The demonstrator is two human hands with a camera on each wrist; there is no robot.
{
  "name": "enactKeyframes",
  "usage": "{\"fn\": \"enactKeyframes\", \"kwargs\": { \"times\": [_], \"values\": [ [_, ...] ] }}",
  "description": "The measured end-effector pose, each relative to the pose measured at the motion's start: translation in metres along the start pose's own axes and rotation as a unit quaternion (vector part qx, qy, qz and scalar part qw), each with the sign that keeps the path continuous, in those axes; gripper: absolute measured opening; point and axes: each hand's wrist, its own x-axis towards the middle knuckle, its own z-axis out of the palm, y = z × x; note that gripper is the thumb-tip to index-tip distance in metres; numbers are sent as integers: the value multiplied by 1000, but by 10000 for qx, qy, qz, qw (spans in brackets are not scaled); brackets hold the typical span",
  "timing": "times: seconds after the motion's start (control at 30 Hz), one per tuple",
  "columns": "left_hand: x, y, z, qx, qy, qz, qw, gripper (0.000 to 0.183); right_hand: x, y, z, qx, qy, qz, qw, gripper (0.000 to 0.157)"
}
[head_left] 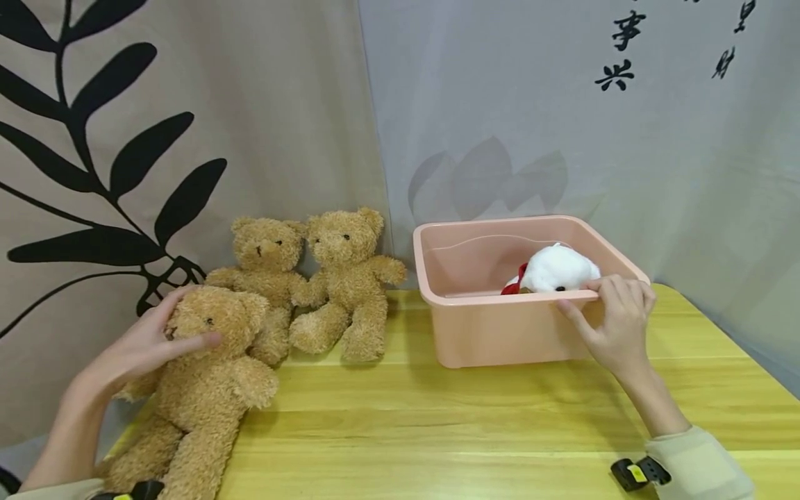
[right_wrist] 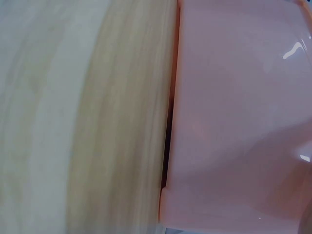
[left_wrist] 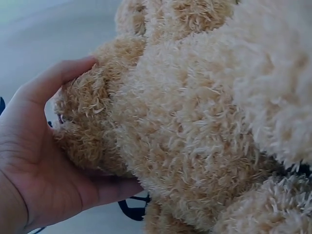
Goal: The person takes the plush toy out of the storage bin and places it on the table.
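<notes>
A beige curtain [head_left: 281,104] printed with a black leafy branch [head_left: 152,154] hangs at left behind the yellow wood-grain tabletop [head_left: 437,423], meeting a pale grey curtain [head_left: 500,83] that bears black Chinese characters [head_left: 628,30] and a faint grey petal motif [head_left: 484,177]. Soft folds shade both cloths under even light.

The bare left hand [head_left: 146,349] grips with its thumb [head_left: 196,343] spread apart from its fingers [head_left: 170,305], while the bare right hand [head_left: 620,326] pinches, both bare forearms [head_left: 659,403] slanting inward from below.

Leaf-printed cloth [head_left: 294,104] behind wooden table [head_left: 425,430]
</notes>
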Motion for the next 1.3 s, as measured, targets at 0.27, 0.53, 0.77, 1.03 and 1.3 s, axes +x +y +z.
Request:
{"fn": "enactKeyframes", "kwargs": {
  "times": [0.27,0.53,0.77,1.03,1.3],
  "values": [
    [0,9,-8,247,221,174,9993,97,-1,1,1,52,-55,52,10000,76],
    [0,27,-16,336,512,-17,9981,94,-1,0,0,35,-39,44,10000,77],
    [-4,46,-15,-70,1132,142,9935,74,-1,-1,0,23,-50,76,10000,77],
    [0,75,-18,-151,1418,452,9888,63,0,-2,0,31,-40,46,10000,77],
    [14,105,-10,-194,1528,906,9839,49,-1,-2,0,35,-71,63,9999,76]
  ]
}}
